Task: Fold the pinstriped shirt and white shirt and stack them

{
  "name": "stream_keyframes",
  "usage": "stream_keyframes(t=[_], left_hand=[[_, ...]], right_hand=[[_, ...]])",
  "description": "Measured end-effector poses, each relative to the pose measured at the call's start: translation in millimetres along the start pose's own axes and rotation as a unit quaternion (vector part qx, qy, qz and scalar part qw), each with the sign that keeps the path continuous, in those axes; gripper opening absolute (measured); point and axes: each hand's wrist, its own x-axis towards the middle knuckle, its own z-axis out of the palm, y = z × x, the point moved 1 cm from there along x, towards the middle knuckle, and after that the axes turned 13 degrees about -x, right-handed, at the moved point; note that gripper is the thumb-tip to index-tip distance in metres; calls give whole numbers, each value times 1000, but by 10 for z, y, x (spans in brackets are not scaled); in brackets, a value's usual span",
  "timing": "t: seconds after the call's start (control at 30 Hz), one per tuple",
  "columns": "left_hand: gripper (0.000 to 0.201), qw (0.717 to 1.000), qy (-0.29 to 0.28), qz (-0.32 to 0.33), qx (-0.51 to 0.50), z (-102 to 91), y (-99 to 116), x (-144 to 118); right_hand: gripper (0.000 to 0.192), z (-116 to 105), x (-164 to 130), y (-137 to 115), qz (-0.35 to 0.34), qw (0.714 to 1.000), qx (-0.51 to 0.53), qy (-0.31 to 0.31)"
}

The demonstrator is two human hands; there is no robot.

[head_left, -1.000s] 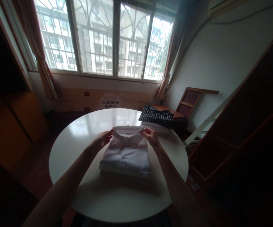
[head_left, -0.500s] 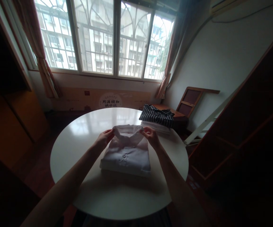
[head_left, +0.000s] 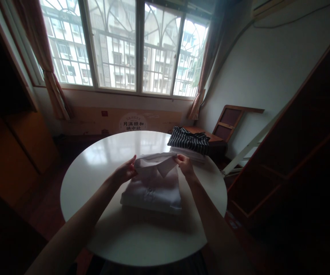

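A folded white shirt (head_left: pixel 153 191) lies flat on the round white table (head_left: pixel 104 225), its buttoned front up and its neck away from me. The collar (head_left: pixel 166 165) is raised, its right part pulled out to a point over the front. My right hand (head_left: pixel 184 165) pinches the collar's right end between thumb and fingers. At the collar's left end is my left hand (head_left: pixel 127 170), thumb above and fingers below, with the cloth edge between them. Its fingertips are partly hidden by the cloth.
A folded black-and-white striped garment (head_left: pixel 188 140) rests on folded white cloth (head_left: pixel 189 154) at the table's back right. Behind it stand a wooden chair (head_left: pixel 227 120) and a pale slanted frame (head_left: pixel 246 149). A printed cardboard panel (head_left: pixel 93 118) leans under the window.
The collar has changed shape: its right part has swung down and forward over the front. My left hand has shifted slightly left and down, its thumb lifting. My right hand has moved slightly right.
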Motion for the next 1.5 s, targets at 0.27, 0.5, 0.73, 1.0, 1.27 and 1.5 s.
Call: stream_keyframes(t=[0.27,0.5,0.73,1.0,1.27,1.5], left_hand=[[21,998,-42,-31,23,29,23,-33],[25,985,-45,165,9,96,51,-14],[22,992,12,122,18,60,46,17],[24,998,-15,66,-11,50,20,24],[30,988,-4,155,-2,14,102,-9],[35,967,-100,156,172,126,244,-118]], right_hand=[[30,-3,-13,-45,-7,1000,-16,5],[31,24,-34,-78,-27,1000,-15,4],[29,21,-21,-66,-20,999,-29,-2],[32,22,-24,-68,-23,999,0,-24],[32,21,-21,-77,-17,998,46,-37],[36,20,21,-65,-57,996,65,-20]])
